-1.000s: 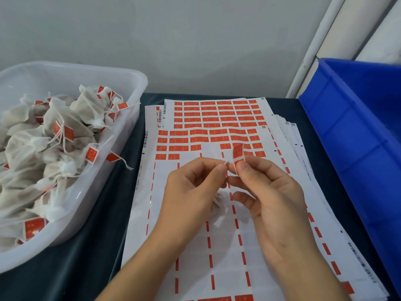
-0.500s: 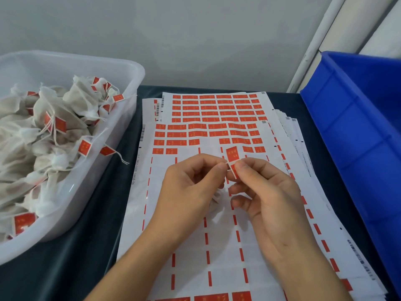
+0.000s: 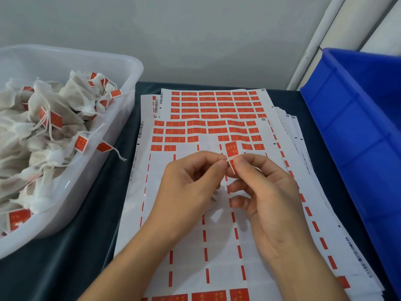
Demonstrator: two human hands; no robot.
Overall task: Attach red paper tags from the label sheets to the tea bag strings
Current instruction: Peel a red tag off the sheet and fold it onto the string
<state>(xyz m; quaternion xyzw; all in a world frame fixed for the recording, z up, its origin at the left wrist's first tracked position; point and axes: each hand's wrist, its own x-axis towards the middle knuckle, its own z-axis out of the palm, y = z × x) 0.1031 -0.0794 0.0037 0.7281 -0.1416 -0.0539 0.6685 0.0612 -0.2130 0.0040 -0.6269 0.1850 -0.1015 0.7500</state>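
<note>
A red paper tag (image 3: 231,151) stands half folded between my two hands, above the label sheets (image 3: 208,131). My right hand (image 3: 267,192) pinches its lower half between thumb and forefinger. My left hand (image 3: 188,187) pinches right beside it, fingertips meeting the tag's fold; a bit of white tea bag (image 3: 214,194) shows under its palm. The string itself is too thin to make out. The top sheet has rows of red tags at its far end and mostly bare backing nearer me.
A clear plastic tub (image 3: 130,68) on the left holds several white tea bags with red tags (image 3: 56,120); one tag (image 3: 104,147) hangs over its rim. A blue crate (image 3: 351,118) stands on the right. Dark cloth covers the table (image 3: 86,235).
The tag's upper half has tipped more upright and my fingertips have closed in on its fold. The camera view shifted slightly; both hands stay in the same spot over the sheet.
</note>
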